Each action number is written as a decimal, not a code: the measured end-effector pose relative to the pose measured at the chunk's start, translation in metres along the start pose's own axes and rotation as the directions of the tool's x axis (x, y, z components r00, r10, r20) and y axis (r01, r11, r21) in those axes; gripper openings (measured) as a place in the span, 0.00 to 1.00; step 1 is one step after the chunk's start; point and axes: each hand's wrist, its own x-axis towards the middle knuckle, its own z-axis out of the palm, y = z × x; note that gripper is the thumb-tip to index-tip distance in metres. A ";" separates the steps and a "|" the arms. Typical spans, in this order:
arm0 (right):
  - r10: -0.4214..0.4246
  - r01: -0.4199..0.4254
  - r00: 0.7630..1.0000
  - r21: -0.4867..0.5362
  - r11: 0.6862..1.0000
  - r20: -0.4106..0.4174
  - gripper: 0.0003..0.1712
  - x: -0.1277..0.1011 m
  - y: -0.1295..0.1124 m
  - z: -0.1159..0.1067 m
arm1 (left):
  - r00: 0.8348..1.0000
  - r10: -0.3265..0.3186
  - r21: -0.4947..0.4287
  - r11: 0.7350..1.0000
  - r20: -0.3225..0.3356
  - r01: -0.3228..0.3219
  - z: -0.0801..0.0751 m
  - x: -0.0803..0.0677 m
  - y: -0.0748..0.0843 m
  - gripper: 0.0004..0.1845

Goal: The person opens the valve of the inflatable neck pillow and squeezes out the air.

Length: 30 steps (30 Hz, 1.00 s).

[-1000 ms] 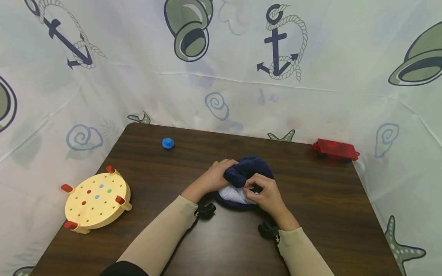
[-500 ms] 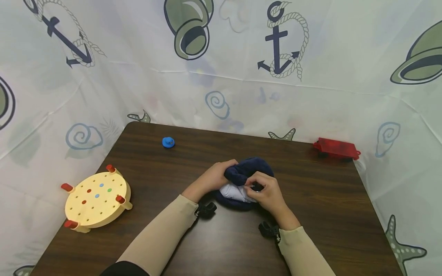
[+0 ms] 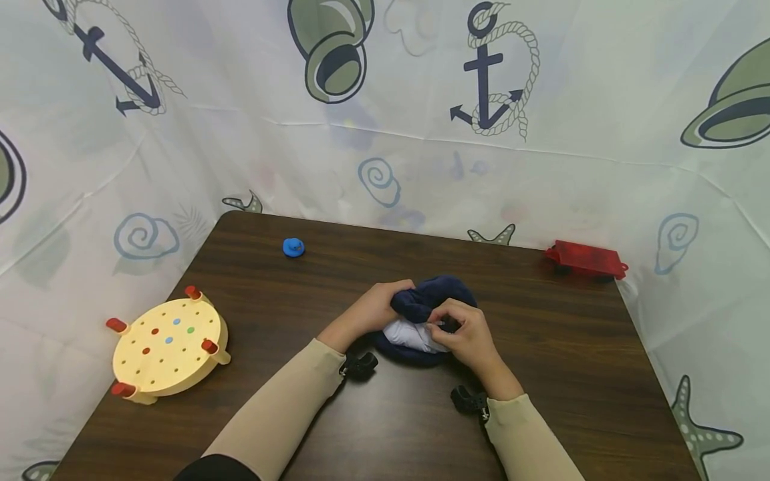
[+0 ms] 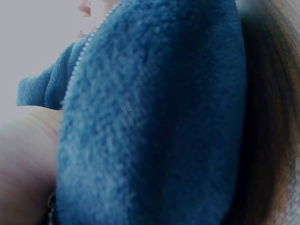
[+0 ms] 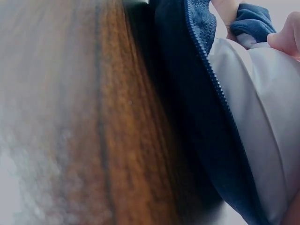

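Note:
A navy plush, zippered cushion [image 3: 445, 287] rests on the table in front of me, its zipper undone and a smooth white inner [image 3: 409, 334] bulging out. My left hand [image 3: 374, 308] grips the folded navy part at its left side, the fingers hidden behind the plush [image 4: 140, 117]. With thumb and index finger my right hand [image 3: 469, 334] pinches at the opening's right side, close over the white inner. The right wrist view shows the zipper teeth [image 5: 222, 91] running along the white inner [image 5: 267, 103], with a fingertip [image 5: 283, 40] against it.
At the left edge lies a round yellow toy [image 3: 168, 347] with red-tipped legs upward. A small blue toy [image 3: 293, 247] sits at the back left, and a red toy wagon [image 3: 586, 260] at the back right corner. A printed curtain [image 3: 409, 147] hangs behind the wooden table [image 3: 571, 347].

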 end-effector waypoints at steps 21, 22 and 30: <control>0.130 -0.138 0.989 0.129 0.982 0.065 0.11 -0.002 0.000 0.000 | 0.999 -0.031 -0.116 0.993 0.043 0.035 0.003 0.004 -0.014 0.09; 0.129 -0.137 0.989 0.131 0.982 0.067 0.11 -0.002 0.001 0.000 | 0.998 -0.034 -0.116 0.993 0.044 0.039 0.003 0.004 -0.013 0.09; 0.125 -0.133 0.990 0.132 0.982 0.069 0.12 -0.004 0.005 0.002 | 0.999 -0.028 -0.130 0.991 0.045 0.034 0.002 0.003 -0.012 0.09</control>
